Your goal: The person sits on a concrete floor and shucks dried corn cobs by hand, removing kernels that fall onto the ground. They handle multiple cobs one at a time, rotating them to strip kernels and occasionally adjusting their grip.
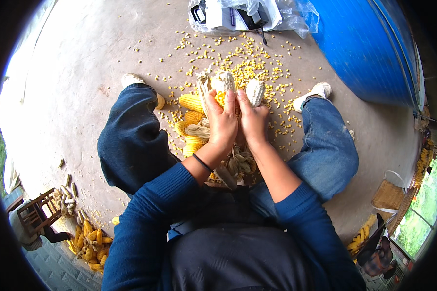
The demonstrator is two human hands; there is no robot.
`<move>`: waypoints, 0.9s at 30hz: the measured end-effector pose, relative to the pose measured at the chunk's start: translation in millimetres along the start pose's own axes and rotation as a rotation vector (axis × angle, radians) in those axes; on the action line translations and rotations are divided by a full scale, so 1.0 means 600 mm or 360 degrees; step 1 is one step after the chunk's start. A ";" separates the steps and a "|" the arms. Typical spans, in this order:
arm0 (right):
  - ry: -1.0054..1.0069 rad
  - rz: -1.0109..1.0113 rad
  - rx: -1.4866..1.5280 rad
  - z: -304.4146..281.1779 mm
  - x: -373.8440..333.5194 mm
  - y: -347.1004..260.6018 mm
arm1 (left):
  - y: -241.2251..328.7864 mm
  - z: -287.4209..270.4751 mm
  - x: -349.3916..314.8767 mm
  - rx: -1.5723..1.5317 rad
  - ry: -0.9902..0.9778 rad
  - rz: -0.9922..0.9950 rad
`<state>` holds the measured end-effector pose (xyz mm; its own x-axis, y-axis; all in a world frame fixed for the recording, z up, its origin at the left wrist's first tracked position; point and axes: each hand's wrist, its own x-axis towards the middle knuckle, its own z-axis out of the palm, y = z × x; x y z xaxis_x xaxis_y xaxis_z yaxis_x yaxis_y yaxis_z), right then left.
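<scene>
In front of me, my left hand (222,127) is closed round a partly shelled corn cob (223,82). Its upper end is pale and bare, while yellow kernels remain by my thumb. My right hand (255,123) sits right beside it, closed on a bare white cob (255,90). Both thumbs point away from me, nearly touching. Behind the left hand lie several yellow corn ears (191,103). Dry husks (240,162) show below and between my wrists. Loose kernels (250,63) are scattered over the floor beyond my hands. My palms hide the lower parts of both cobs.
A big blue container (361,48) stands at the far right. Clear plastic bags with papers and a black device (252,19) lie at the far middle. At the lower left are a corn pile (90,245) and a wooden chair (39,213). A woven basket (388,195) stands right.
</scene>
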<state>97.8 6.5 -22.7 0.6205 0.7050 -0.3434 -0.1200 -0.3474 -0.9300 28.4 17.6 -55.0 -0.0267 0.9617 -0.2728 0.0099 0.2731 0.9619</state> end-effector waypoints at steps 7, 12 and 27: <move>0.0051 0.0405 0.0464 0.004 -0.008 -0.010 | 0.000 -0.012 0.001 -0.0025 -0.0065 -0.0041; -0.0033 0.0180 0.0212 -0.016 -0.008 -0.005 | 0.026 -0.014 0.004 -0.0436 -0.0295 -0.0220; -0.0039 -0.0370 -0.0156 -0.025 0.000 0.002 | -0.001 -0.014 0.004 -0.0077 -0.0463 -0.0018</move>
<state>109.2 -3.1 -22.0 0.6036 0.7872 -0.1262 0.1001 -0.2318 -0.9676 19.8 19.7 -55.9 0.2611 0.9268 -0.2700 -0.0370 0.2891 0.9566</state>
